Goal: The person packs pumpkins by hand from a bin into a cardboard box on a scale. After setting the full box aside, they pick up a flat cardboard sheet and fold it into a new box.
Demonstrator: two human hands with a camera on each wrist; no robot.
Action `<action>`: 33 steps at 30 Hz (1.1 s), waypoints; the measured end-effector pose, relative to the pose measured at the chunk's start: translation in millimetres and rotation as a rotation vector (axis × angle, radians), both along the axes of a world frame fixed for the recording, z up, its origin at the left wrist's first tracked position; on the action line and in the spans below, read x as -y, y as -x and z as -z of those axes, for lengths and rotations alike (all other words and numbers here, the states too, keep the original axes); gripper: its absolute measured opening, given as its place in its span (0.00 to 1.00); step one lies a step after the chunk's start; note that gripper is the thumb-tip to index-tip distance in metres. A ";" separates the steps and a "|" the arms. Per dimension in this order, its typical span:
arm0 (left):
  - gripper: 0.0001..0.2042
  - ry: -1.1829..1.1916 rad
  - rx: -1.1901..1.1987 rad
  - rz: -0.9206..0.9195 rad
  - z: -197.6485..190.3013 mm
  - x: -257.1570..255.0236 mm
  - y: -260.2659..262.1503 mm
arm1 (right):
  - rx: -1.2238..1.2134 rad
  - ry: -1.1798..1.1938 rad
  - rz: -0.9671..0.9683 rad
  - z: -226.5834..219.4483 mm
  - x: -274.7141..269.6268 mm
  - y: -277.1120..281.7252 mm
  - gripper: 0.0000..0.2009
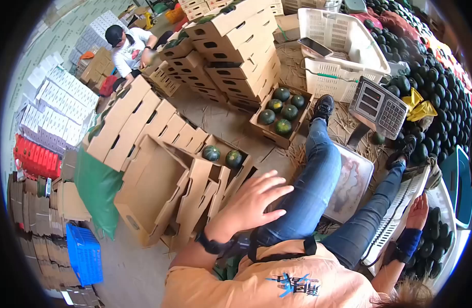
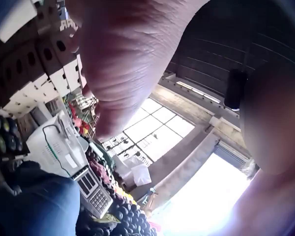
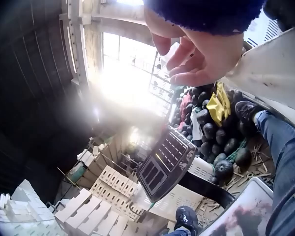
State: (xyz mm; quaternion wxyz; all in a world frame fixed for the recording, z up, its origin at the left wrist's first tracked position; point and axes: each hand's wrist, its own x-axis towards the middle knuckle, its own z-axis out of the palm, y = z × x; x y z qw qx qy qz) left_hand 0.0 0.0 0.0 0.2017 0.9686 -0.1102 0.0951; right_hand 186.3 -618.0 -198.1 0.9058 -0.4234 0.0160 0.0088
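Observation:
Fingers spread and holding nothing, my left hand [image 1: 251, 203] hovers beside my bent left thigh; its palm [image 2: 128, 59] fills the top of the left wrist view. Below and left of it, an open carton [image 1: 230, 172] holds two dark green squashes [image 1: 233, 158]. My right hand [image 1: 418, 211] is empty with loosely bent fingers [image 3: 191, 61], by the rim of a white crate [image 1: 400, 215] at the right. Between my legs stands a scale with a stained platform [image 1: 349, 182] and a keypad display [image 1: 378, 109].
A carton [image 1: 283, 123] of several squashes sits beyond my left knee, beside tall carton stacks [image 1: 241, 46]. A phone [image 1: 316, 47] lies on a white crate [image 1: 331, 82]. Many dark squashes [image 1: 436, 87] are heaped at right. Another person [image 1: 131, 51] sits at upper left. A blue basket [image 1: 84, 254] stands lower left.

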 end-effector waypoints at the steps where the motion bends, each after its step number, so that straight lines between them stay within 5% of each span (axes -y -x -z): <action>1: 0.26 0.001 0.019 -0.011 0.9 2.1 -4.0 | 0.024 0.036 -0.001 -4.3 -4.6 -18.7 0.20; 2: 0.27 -0.112 0.140 -0.172 -10.7 -5.1 4.3 | 0.048 0.074 0.004 -9.7 -7.9 -32.0 0.19; 3: 0.25 -0.174 0.172 -0.364 -41.1 -29.7 79.1 | -0.005 0.047 0.013 0.9 -27.1 29.6 0.19; 4: 0.26 -0.208 0.240 -0.569 -43.4 -41.5 100.4 | -0.009 0.055 0.024 -1.1 -27.0 25.8 0.19; 7: 0.26 -0.345 0.005 -0.991 -28.4 -80.3 164.1 | -0.022 0.028 0.093 -9.6 -28.4 11.1 0.18; 9: 0.26 -0.296 -0.214 -1.069 -14.1 -106.1 198.5 | -0.047 -0.005 0.122 -11.4 -30.4 8.5 0.18; 13: 0.11 -0.170 -0.326 -1.177 2.0 -117.5 207.5 | -0.094 -0.084 0.184 -14.6 -37.7 6.9 0.17; 18: 0.07 -0.305 -0.135 -1.183 -58.9 -86.6 221.9 | -0.118 -0.047 0.152 -12.5 -47.8 4.9 0.17; 20: 0.09 -0.214 0.027 -1.256 -109.3 -53.1 226.9 | -0.088 -0.002 0.150 -15.5 -46.9 8.5 0.16; 21: 0.12 -0.248 0.315 -1.208 -116.4 -49.5 233.7 | -0.121 -0.024 0.158 -18.5 -49.2 6.7 0.15; 23: 0.16 0.367 0.630 -1.124 -124.7 -61.1 246.8 | -0.129 -0.031 0.139 -17.9 -48.3 4.9 0.15; 25: 0.18 0.932 1.328 -0.982 -129.6 -68.0 236.7 | -0.157 -0.009 0.118 -19.0 -51.7 2.0 0.15; 26: 0.20 0.697 1.229 -0.991 -107.9 -93.4 247.8 | -0.174 -0.004 0.117 -17.4 -51.5 4.5 0.16; 28: 0.24 0.865 1.114 -0.554 -53.6 -138.6 240.9 | -0.185 -0.009 0.166 -21.3 -56.5 14.1 0.15; 30: 0.27 1.709 0.982 -0.224 -34.6 -115.3 200.1 | -0.192 -0.032 0.212 -18.2 -56.0 9.1 0.14; 33: 0.30 1.640 0.704 -0.473 -18.4 -58.9 146.1 | -0.247 -0.020 0.316 -13.6 -43.9 11.1 0.15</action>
